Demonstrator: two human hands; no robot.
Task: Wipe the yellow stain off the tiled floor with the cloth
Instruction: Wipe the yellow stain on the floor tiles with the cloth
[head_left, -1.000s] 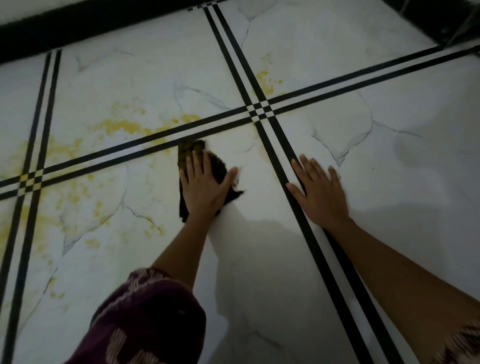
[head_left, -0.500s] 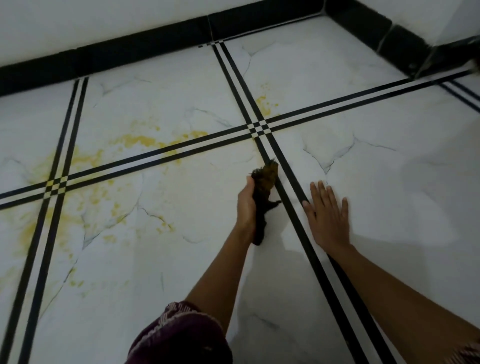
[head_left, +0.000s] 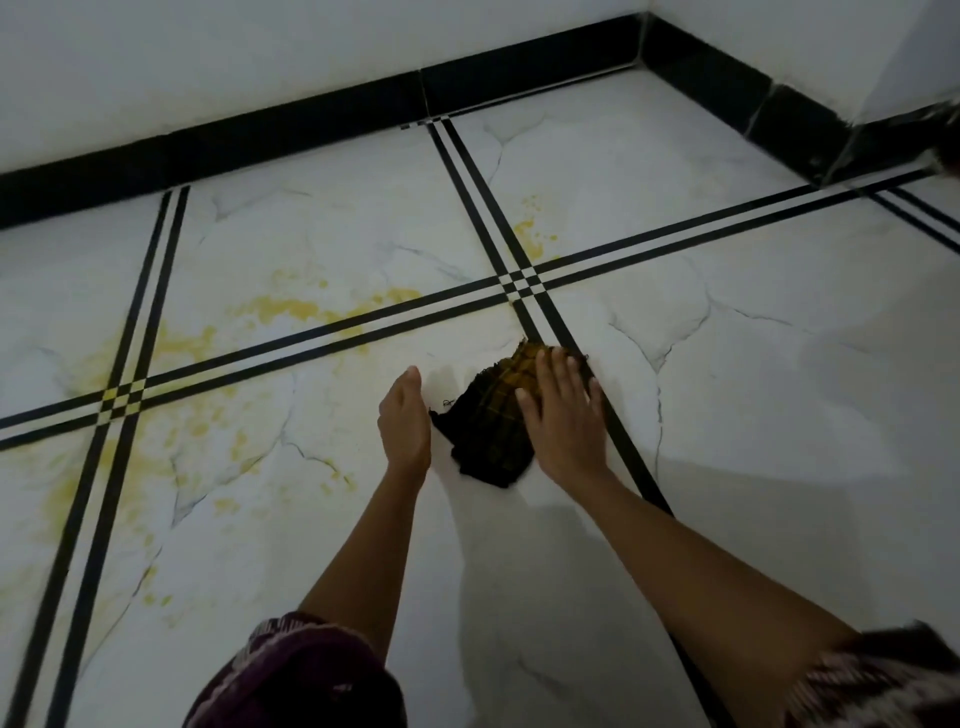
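A dark checked cloth (head_left: 488, 426), yellowed at its far end, lies flat on the white marble-look tiled floor (head_left: 753, 395) beside a black double stripe. My right hand (head_left: 563, 415) rests palm-down on the cloth's right side, fingers spread. My left hand (head_left: 405, 421) stands on its edge just left of the cloth, fingers together and straight, holding nothing. The yellow stain (head_left: 291, 312) spreads over the tiles to the left, along the stripes and down the left side. A smaller yellow patch (head_left: 527, 231) sits beyond the stripe crossing.
A black skirting board (head_left: 311, 135) runs along the white wall at the back and turns a corner at the right (head_left: 727, 78). Black double stripes (head_left: 524, 283) cross just beyond the cloth. Patterned maroon sleeves show at the bottom.
The left hand wiped, then lifted the bunched cloth and set it down further right. Now the right hand lies on the cloth and the left hand has let go.
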